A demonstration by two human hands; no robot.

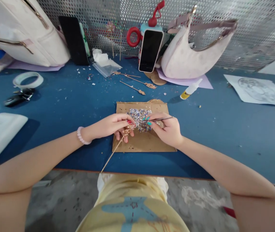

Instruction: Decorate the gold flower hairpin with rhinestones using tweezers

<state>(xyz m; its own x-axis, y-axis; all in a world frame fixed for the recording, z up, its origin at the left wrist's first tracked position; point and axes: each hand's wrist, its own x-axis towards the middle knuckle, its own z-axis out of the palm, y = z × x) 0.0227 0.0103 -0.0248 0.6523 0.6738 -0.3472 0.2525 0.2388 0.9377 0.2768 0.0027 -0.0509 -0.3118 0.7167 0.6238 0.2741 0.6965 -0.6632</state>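
The long gold metal hair stick (114, 150) with the ornate head is held low over the near middle of the wide blue bench (224, 129). Its head hangs above a flat brown cardboard sheet (147, 141).

On the far half of that sheet lies a loose heap of tiny multicoloured glittering stones (138, 117).

The left hand (113, 125) comes in from the left. Its grip is closed, with thumb and fingertips pinching the stick just below the head.

The right hand (167, 130) sits just to the right. Its grip is closed around thin silver metal tweezers (161, 119), whose handle end points right. The tips reach towards the heap, and I cannot tell whether they hold a stone.

The stick's long axis runs on a slant. The ornate head is far and right at the fingertips, and the plain tip points near and left, out past the bench's near edge above the lap.

As I see it, that overhanging tip is the weak point. If a knee or the yellow shirt bumped it, the head would swing under the tweezers.

The pinch near one end also leaves the stick free to roll between the fingers, which would turn the ornate face away.

Both hands hover right beside the heap, so a brush of a wrist could scatter stones across the cardboard and onto the bench.
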